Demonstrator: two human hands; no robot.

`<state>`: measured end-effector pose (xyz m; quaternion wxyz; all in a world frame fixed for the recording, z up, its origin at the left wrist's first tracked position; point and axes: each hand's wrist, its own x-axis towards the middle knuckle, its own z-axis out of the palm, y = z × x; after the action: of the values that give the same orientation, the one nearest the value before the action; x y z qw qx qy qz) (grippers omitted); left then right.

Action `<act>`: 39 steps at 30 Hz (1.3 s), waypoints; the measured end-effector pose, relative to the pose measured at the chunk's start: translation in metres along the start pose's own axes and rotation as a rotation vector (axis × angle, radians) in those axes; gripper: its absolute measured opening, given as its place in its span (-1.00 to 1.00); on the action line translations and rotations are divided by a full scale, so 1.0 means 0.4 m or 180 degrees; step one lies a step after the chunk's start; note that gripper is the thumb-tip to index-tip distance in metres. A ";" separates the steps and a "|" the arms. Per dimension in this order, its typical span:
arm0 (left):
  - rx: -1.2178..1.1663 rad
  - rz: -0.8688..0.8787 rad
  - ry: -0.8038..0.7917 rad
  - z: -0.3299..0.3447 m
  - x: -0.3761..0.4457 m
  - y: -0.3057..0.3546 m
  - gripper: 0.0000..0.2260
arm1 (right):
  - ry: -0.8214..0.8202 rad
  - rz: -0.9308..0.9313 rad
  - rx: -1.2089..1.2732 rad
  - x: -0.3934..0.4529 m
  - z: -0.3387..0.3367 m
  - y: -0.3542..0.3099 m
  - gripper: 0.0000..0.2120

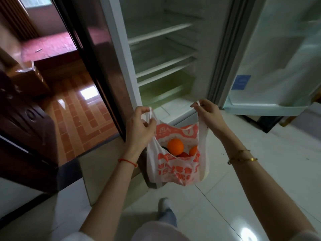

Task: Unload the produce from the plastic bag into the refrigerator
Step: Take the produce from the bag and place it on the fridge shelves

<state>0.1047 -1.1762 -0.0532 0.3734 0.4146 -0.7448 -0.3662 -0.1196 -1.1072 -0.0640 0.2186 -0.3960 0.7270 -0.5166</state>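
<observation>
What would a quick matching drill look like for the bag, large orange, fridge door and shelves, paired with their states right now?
Things:
1. plastic bag
2. large orange
3. refrigerator door
4. refrigerator shelves

States:
A. swung open
B. bare
C. held apart by its handles, left hand and right hand
D. lying on top inside the bag

Pairs: 1-C, 2-D, 3-A, 4-B

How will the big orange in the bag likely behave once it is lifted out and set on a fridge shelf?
The orange looks round and smooth, so it may well roll on a flat shelf. It seems firm, probably an easy one-hand grip. The bag sags, so the load likely shifts.
</observation>
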 end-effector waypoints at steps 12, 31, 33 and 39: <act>-0.0138 0.0393 0.0404 0.127 0.298 0.051 -0.69 | -0.0333 -0.0586 0.0136 0.359 -0.051 -0.060 -0.82; 0.0043 0.0137 0.0911 0.269 0.455 0.014 -0.61 | -0.0763 -0.0895 -0.0284 0.734 -0.077 0.086 -0.89; 0.0041 0.0091 0.0984 0.294 0.439 0.008 -0.60 | -0.0852 -0.0924 -0.0645 0.746 -0.089 0.112 -0.77; 0.0306 -0.0121 0.1163 0.371 0.379 0.028 -0.58 | -0.0918 -0.0908 -0.1861 0.749 -0.128 0.180 -0.62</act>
<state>-0.0840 -1.2721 -0.0726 0.4752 0.5055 -0.6732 -0.2558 -0.3590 -1.3066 -0.0844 0.1222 -0.6082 0.7431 -0.2508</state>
